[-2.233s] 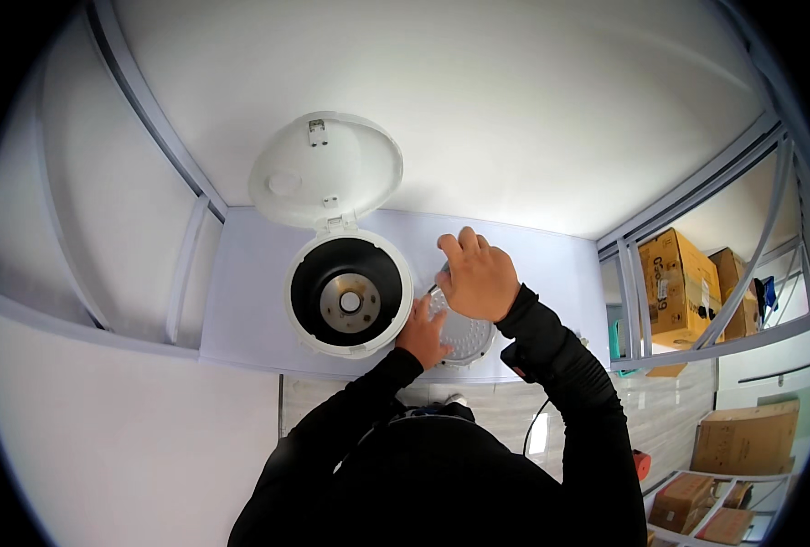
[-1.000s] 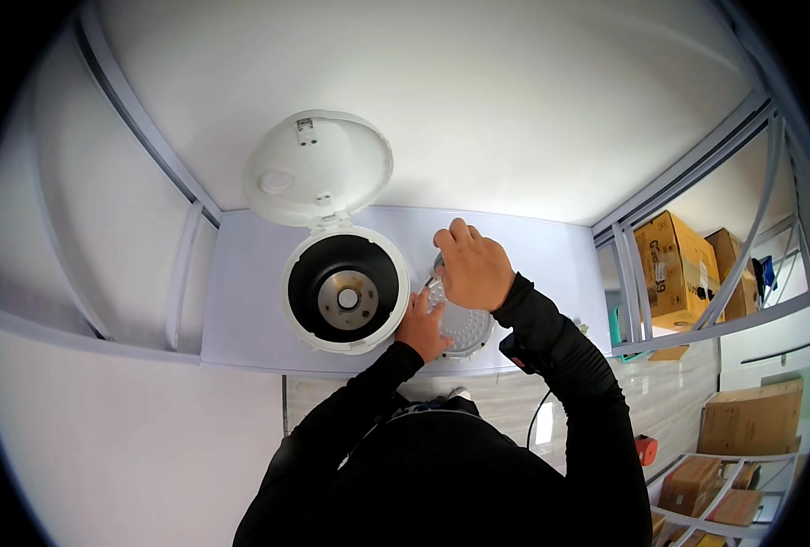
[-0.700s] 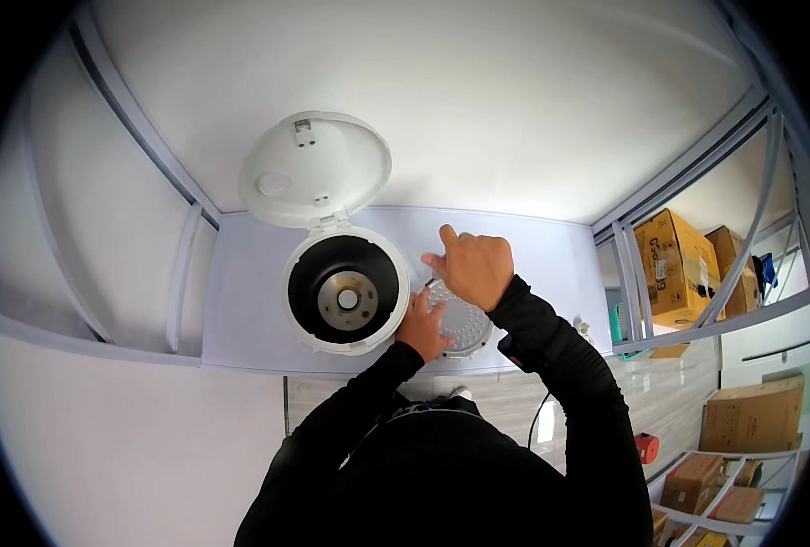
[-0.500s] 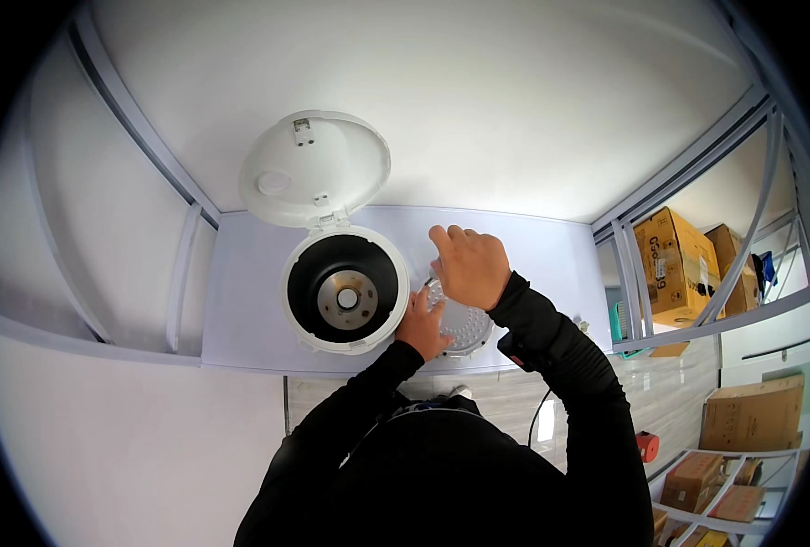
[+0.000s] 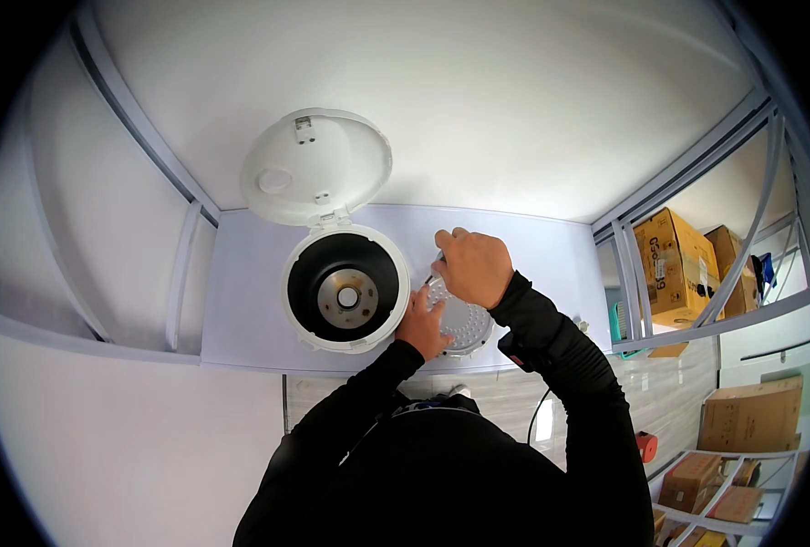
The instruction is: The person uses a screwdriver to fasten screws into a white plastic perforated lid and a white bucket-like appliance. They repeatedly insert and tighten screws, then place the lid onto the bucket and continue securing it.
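A white rice cooker [image 5: 390, 326] stands on the table with its lid [image 5: 327, 159] raised. Its inner pot is out, so the dark cavity and round metal heating plate [image 5: 359, 313] show. To its right lies a pale, dimpled round plate [image 5: 469, 324], like an inner lid. My left hand [image 5: 421, 330] grips the plate's left edge, fingers spread along the rim. Above the far edge, my right hand [image 5: 475, 267] is closed in a fist around a slim screwdriver-like tool. Only a short dark piece of it shows below the fingers; its tip is hard to make out.
The light table [image 5: 541, 273] runs along a white wall, with metal frame posts at both sides. To the right are a yellow carton [image 5: 674, 264], a teal basket [image 5: 618, 321] and brown cartons [image 5: 751, 415] near a shelf. A red object [image 5: 646, 446] sits on the floor.
My right fist has turned slightly and shifted a little to the right, so more of the dark piece below it shows. My left hand and the plate stay in place.
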Tool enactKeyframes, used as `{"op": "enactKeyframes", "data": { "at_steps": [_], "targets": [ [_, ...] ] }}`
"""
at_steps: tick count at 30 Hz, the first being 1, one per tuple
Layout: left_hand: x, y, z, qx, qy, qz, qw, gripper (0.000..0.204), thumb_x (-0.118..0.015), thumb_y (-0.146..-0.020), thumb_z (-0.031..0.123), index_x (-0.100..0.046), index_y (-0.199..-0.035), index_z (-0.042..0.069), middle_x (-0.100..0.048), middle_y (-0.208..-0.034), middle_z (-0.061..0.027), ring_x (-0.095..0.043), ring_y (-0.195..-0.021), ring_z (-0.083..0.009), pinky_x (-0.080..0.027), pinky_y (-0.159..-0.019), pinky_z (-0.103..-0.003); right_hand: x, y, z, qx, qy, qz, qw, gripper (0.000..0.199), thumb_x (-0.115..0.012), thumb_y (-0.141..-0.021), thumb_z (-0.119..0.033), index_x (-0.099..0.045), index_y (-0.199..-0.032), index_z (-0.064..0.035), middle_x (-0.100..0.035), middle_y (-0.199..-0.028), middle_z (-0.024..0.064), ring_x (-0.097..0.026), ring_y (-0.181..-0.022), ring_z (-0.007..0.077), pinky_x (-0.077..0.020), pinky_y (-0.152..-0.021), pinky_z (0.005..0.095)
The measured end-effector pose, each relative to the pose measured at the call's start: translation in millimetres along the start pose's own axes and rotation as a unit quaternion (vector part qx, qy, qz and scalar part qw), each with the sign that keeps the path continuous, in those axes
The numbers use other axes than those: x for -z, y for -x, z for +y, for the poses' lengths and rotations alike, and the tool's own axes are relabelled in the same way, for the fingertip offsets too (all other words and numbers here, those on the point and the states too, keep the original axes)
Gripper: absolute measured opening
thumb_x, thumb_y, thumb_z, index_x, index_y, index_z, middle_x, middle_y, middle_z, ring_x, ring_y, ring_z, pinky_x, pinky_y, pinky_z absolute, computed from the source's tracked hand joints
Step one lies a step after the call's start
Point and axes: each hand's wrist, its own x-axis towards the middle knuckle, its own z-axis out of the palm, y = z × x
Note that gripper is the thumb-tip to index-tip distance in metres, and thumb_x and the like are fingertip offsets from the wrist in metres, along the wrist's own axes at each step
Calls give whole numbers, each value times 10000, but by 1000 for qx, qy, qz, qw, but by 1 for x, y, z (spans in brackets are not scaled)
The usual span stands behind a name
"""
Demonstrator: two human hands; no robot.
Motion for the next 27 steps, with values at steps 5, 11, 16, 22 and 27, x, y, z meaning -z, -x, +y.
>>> {"op": "enactKeyframes", "data": {
  "at_steps": [5, 11, 16, 22, 27],
  "targets": [
    [2, 1, 0, 3, 5, -5, 1000, 802, -877, -745, 451, -635, -1406, 67, -365, -1581, -287, -364, -1429, -495, -289, -1213, -565, 17, 2, 3, -61, -114, 93, 987, 255, -778, -850, -184, -634, -1006, -43, -680, -889, 155, -705, -727, 359, -551, -641, 459],
    [3, 0, 4, 30, 37, -19, 999, 785, -880, -748, 405, -623, -1418, 87, -353, -1593, -288, -325, -1456, -526, -302, -1216, -581, 27, 38, 36, -211, -262, 108, 936, 192, -759, -897, -152, -684, -1012, -18, -705, -804, 137, -666, -643, 194, -512, -594, 319],
    [6, -7, 23, 45, -14, 16, 999, 726, -846, -788, 372, -615, -1403, 65, -399, -1565, -264, -318, -1456, -505, -272, -1230, -566, 6, 105, 100, -328, -635, 240, 657, 161, -709, -979, -140, -641, -1048, -11, -708, -893, 90, -694, -743, 176, -514, -609, 305],
    [-5, -32, 79, 0, -26, 80, 996, 643, -831, -811, 312, -632, -1363, 48, -497, -1483, -214, -362, -1424, -455, -302, -1202, -556, 34, 206, 145, -246, -736, -66, 627, 501, -650, -1042, -158, -436, -1481, -43, -645, -1175, 147, -726, -915, 235, -567, -783, 313],
    [-33, -56, 162, -89, 58, 85, 991, 533, -821, -815, 235, -667, -1289, 43, -605, -1346, -176, -503, -1299, -401, -431, -1089, -518, 19, 292, 184, -271, -534, -36, 800, 588, -658, -938, 39, -477, -1491, -42, -599, -1117, 73, -606, -935, 146, -491, -878, 274]
  ]
}}
